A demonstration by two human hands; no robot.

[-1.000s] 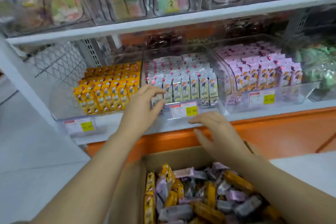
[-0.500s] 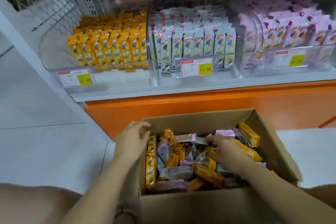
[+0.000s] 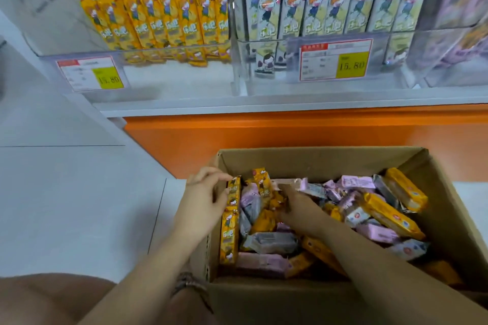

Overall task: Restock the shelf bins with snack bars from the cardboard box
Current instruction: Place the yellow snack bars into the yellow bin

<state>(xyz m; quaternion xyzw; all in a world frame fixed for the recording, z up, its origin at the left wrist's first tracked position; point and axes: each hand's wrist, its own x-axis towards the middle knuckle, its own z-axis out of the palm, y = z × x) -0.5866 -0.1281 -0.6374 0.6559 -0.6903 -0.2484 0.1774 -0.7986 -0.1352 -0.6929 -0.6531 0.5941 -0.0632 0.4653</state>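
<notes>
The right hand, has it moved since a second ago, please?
Yes. The right hand left the shelf edge and came down into the cardboard box, among the snack bars.

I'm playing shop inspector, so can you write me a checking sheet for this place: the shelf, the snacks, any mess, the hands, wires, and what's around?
Surface: white shelf carries clear bins.
Job's things: cardboard box open, holding jumbled yellow, pink and grey snack bars; yellow bin and grey bin hold upright rows.
Clutter: nothing seen.
Hands: left hand pinches a yellow bar standing at the box's left wall; right hand dug among the bars, fingertips hidden.
Cables: nothing seen.
Surroundings: price tags, orange base panel, pale floor.
</notes>
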